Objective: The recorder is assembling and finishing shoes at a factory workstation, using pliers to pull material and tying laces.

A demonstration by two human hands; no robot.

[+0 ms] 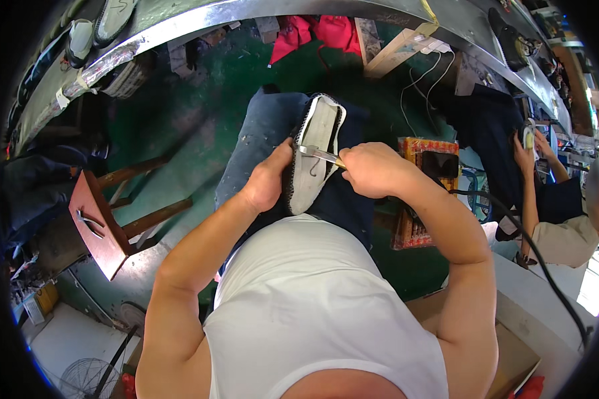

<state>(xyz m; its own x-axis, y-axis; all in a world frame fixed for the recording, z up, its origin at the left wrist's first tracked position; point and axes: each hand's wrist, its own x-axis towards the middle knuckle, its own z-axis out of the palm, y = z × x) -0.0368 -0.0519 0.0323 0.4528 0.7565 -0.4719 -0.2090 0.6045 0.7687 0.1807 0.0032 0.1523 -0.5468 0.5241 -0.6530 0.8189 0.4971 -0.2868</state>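
A shoe (309, 187) lies lengthwise over my lap, its pale inner sole face up, with a dark stitched edge and a white rim standing up around the far end. My left hand (270, 174) is closed on the shoe's left side, thumb near the edge. In my right hand (371, 169) is the handle of a small hammer (321, 154). Its metal head lies over the left part of the pale face, close to my left fingertips; whether it touches cannot be made out. A dark curved mark shows on the sole below the hammer.
On my left stands a wooden stool (94, 223) with pliers (90, 225) on its seat. A metal-edged workbench (246, 11) curves across the far side, carrying other shoes (115, 18). At right are a red-orange rack (416, 233), a black phone (440, 164), a hanging cable (539, 256) and a co-worker's hands (527, 154).
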